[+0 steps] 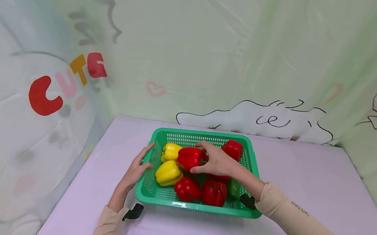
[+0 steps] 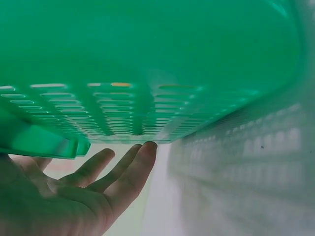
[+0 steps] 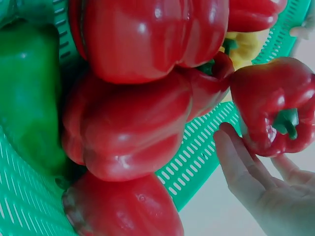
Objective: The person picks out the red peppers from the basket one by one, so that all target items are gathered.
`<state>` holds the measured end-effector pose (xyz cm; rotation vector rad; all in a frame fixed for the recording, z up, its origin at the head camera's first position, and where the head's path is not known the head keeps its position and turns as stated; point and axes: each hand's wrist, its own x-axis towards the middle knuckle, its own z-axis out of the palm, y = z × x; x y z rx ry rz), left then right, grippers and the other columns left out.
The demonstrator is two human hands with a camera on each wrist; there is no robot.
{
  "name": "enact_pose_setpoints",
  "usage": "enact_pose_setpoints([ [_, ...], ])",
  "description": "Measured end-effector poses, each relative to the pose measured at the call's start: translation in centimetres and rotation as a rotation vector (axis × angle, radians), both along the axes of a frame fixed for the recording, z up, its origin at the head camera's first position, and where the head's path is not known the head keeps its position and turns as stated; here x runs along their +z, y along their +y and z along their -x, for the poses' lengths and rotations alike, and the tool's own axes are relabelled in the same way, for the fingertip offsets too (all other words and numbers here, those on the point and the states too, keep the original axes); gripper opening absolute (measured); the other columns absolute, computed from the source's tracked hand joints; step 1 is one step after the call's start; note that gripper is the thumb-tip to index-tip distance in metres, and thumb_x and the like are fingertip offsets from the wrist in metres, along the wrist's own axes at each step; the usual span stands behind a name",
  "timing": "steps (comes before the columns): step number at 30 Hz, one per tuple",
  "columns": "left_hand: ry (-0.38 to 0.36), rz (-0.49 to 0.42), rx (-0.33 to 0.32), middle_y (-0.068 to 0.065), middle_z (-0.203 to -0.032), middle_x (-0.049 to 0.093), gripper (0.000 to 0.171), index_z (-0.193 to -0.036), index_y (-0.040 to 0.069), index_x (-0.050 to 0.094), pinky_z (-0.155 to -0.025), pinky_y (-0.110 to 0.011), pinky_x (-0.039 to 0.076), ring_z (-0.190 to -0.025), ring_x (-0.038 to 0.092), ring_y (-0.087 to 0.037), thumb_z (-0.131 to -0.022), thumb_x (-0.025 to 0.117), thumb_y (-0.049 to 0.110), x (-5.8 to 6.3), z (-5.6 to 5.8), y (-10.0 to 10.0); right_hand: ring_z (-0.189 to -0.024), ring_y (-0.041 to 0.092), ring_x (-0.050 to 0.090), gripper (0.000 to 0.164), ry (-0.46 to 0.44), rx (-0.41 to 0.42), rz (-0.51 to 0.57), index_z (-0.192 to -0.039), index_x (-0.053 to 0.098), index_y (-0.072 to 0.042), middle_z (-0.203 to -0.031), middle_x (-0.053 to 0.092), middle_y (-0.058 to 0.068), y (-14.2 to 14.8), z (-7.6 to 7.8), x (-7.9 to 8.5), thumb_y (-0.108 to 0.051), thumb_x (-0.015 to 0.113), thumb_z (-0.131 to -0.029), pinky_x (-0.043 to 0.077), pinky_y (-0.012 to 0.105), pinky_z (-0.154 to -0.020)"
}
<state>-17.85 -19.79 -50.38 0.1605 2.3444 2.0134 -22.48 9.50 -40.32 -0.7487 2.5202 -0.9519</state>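
Note:
A green plastic basket [image 1: 196, 207] holds several bell peppers. My right hand [image 1: 216, 161] reaches over it and grips a red bell pepper [image 1: 189, 158] between thumb and fingers. In the right wrist view this red bell pepper [image 3: 273, 105] shows its green stem, with fingers [image 3: 236, 167] against its lower side. My left hand [image 1: 136, 172] is at the basket's left side, its thumb at the rim. In the left wrist view its fingers [image 2: 130, 179] extend fairly straight below the green wall; whether they touch it is unclear.
Two yellow bell peppers, one at the front [image 1: 168, 173] and one behind [image 1: 171, 153], lie at the basket's left. More red bell peppers [image 1: 214, 193] and a green bell pepper [image 1: 234, 189] fill the middle and right. The basket stands on a pale lilac tabletop [image 1: 302, 180] before a printed curtain [image 1: 217, 58].

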Motion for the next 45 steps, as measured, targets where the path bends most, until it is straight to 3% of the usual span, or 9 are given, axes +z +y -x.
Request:
enact_pose_setpoints([
  [8,0.045,-0.063,-0.024,-0.010,-0.164,0.013,0.077,-0.157,0.020,0.026,-0.112,-0.058,0.021,-0.148,0.015,-0.034,-0.086,0.046,-0.002,-0.7,0.2,0.1,-0.110,0.028,0.056,0.074,0.058,-0.057,0.027,-0.134,0.048,-0.012,-0.126,0.058,0.010,0.8,0.5,0.7,-0.037,0.084,-0.074,0.056,0.039,-0.077],
  [23,0.056,-0.064,-0.037,-0.010,-0.163,0.014,0.076,-0.156,0.020,0.027,-0.111,-0.057,0.024,-0.146,0.019,-0.035,-0.086,0.046,-0.002,-0.9,-0.2,-0.1,-0.112,0.035,0.054,0.076,0.167,-0.165,0.089,-0.143,0.047,-0.008,-0.132,0.053,0.018,3.7,1.7,2.4,-0.032,0.079,-0.079,0.055,0.046,-0.081],
  [33,0.061,-0.057,-0.035,-0.012,-0.163,0.015,0.075,-0.156,0.019,0.027,-0.110,-0.058,0.024,-0.145,0.020,-0.037,-0.087,0.045,-0.002,-1.2,-0.2,-0.2,-0.116,0.041,0.053,0.075,0.136,-0.213,0.142,-0.140,0.043,-0.002,-0.134,0.051,0.021,5.9,2.7,3.3,-0.025,0.080,-0.079,0.056,0.048,-0.080],
  [45,0.065,-0.054,-0.039,-0.012,-0.163,0.014,0.076,-0.156,0.017,0.026,-0.110,-0.056,0.026,-0.145,0.021,-0.036,-0.086,0.045,-0.002,-1.2,-0.3,-0.2,-0.115,0.042,0.052,0.074,0.217,-0.332,0.154,-0.144,0.041,-0.001,-0.134,0.050,0.023,9.5,3.4,5.1,-0.025,0.076,-0.083,0.055,0.050,-0.081],
])
